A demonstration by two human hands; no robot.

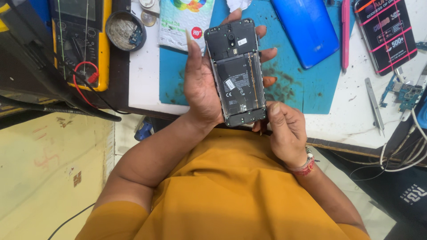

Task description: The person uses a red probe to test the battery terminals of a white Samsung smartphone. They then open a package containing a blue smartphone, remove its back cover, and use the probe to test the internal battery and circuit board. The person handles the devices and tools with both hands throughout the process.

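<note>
My left hand [200, 84] cradles an opened smartphone [238, 73] with its back cover off, so the black battery and inner frame face up. The fingers wrap around its far side and the thumb lies along its left edge. My right hand [287, 133] pinches the phone's bottom right corner, and a dark thin tool tip may be hidden under the thumb. The phone is held above the front edge of a blue work mat [307, 84].
A blue phone back cover [304, 29] lies on the mat, with a pink pry stick [345, 33] beside it. Tweezers [375, 106], a small circuit board [407, 95], a dark packaged box [387, 31], a yellow multimeter [80, 40], a round tin [124, 29] and white cables [400, 151] surround the bench.
</note>
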